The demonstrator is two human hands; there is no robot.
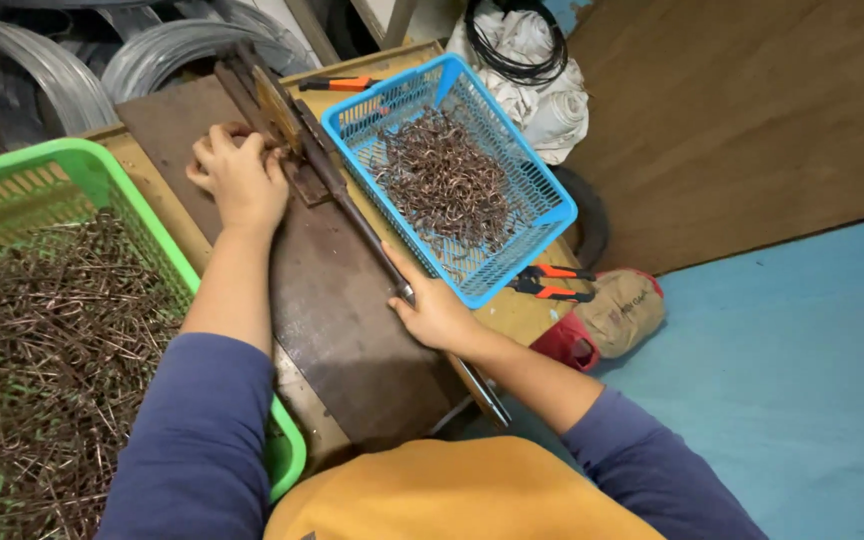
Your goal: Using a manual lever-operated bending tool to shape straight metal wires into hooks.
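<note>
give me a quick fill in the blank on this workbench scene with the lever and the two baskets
1. The right hand grips the long metal ____ of the bench tool.
2. The bent brown wire hooks lie in the ____ plastic basket.
3. The straight brown wire pieces fill the ____ plastic basket.
4. The left hand rests at the tool's rusty metal hinge, on the dark ____ plate.

Missing words: lever; blue; green; metal
</note>
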